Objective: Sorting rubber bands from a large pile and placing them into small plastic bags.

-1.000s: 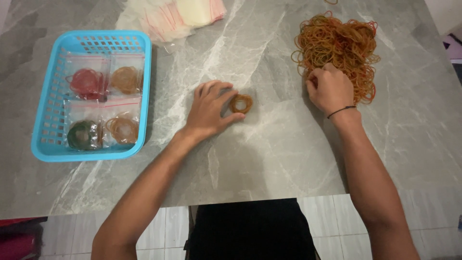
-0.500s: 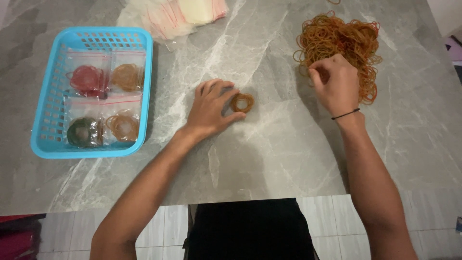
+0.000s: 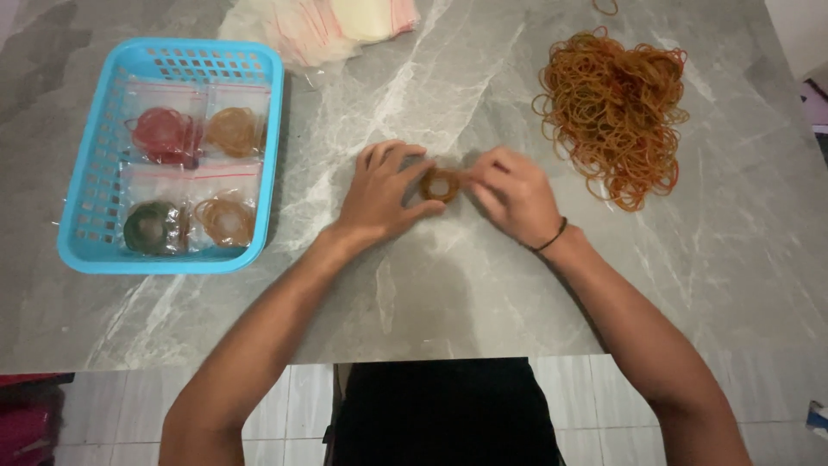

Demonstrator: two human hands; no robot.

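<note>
both hands, left hand (image 3: 384, 192) and right hand (image 3: 513, 192), are pinching the small band bundle (image 3: 441, 184); loosening either grip is risking bands scattering across the table (image 3: 448, 285).

grey marble table (image 3: 448, 293) | blue basket (image 3: 82, 207) | rubber band heap (image 3: 617, 108) | plastic bags (image 3: 319, 26)
</note>
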